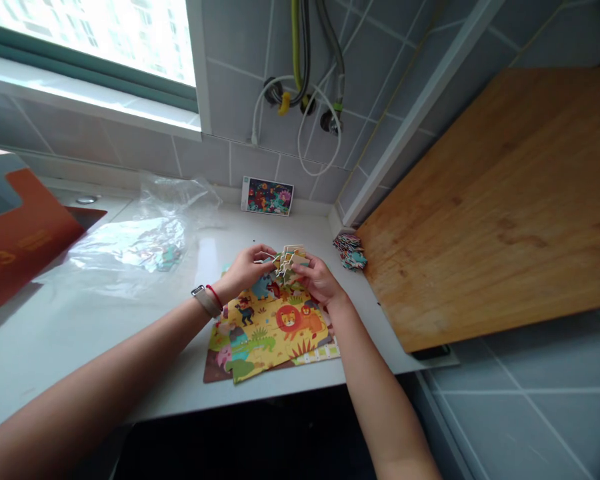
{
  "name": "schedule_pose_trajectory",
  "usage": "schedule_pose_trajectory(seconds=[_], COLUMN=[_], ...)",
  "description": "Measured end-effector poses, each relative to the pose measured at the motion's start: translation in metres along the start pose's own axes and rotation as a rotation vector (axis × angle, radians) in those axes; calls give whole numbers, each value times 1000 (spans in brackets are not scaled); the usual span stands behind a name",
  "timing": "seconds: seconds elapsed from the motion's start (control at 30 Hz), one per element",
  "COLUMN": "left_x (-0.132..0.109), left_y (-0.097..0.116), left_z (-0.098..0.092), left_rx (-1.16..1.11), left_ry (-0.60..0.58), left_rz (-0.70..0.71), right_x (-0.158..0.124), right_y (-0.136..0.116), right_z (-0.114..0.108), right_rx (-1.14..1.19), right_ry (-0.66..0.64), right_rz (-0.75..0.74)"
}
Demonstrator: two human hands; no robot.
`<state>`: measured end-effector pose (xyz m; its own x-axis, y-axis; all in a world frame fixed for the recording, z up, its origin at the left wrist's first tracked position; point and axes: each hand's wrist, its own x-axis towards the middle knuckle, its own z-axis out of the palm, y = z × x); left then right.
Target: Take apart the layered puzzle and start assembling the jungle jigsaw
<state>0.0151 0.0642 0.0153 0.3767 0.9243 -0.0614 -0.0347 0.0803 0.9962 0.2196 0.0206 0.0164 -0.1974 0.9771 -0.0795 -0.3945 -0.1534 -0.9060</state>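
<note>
Head view: left hand [250,267] and right hand [323,280] both pinch a bunch of puzzle pieces [286,263], fingers clamped, over the 12 o'clock end of the picture sheets [267,333]. Loose pile [350,252] at 3 o'clock. Likely sorting; next calls for steadying the bunch, separating one.

We had the held pieces [287,264] above the picture sheets [270,323] on our desk [105,327]. Behind lay a card [267,197]; left, a bag [130,233]; right, a pile [351,252].
</note>
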Motion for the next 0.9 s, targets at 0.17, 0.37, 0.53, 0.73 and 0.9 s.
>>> schedule_pose_trajectory(seconds=[0.17,0.37,0.53,0.73,0.9], left_x=[-5,-8,-7,-8,-10], left_y=[10,21,24,21,28], left_z=[0,7,5,3,3], left_rx=[-93,-388,-606,-633,-547], left_ry=[-24,96,103,85,-27], left_rz=[-81,-167,-349,-264,-153], right_x=[2,-1,-12,-12,-11], right_y=[1,-5,-7,-2,-4], right_z=[-2,-3,5,16,15], right_rx=[-10,12,-86,-309,-341], right_ry=[53,43,-188,-289,-240], right_rz=[-17,-84,47,155,131])
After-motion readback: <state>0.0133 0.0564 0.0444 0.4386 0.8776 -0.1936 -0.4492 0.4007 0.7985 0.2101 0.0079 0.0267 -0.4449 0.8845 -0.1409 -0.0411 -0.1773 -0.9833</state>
